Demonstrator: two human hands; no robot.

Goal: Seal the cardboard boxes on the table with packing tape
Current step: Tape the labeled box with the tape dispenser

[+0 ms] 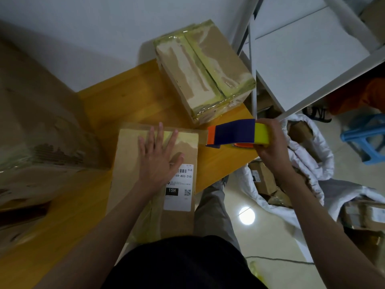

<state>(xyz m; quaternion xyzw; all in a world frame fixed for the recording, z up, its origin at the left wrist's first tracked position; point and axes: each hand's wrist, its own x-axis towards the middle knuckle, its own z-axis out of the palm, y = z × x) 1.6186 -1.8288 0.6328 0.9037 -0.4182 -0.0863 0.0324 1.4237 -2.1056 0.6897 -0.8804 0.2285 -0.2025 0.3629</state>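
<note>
My left hand (159,155) lies flat, fingers spread, on the long brown cardboard box with a white shipping label (133,163) at the near edge of the orange wooden counter (125,101); my right hand (270,147) grips the blue, yellow and orange tape dispenser (237,133), just off the box's right edge. The strip looks, I think, stretched between them; pulled askew, it could wrinkle or tear short.

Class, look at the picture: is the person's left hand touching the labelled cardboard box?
Touching. The head view shows the left hand lying flat, fingers spread, on top of the labelled cardboard box, with no gap visible beneath the palm.
</note>
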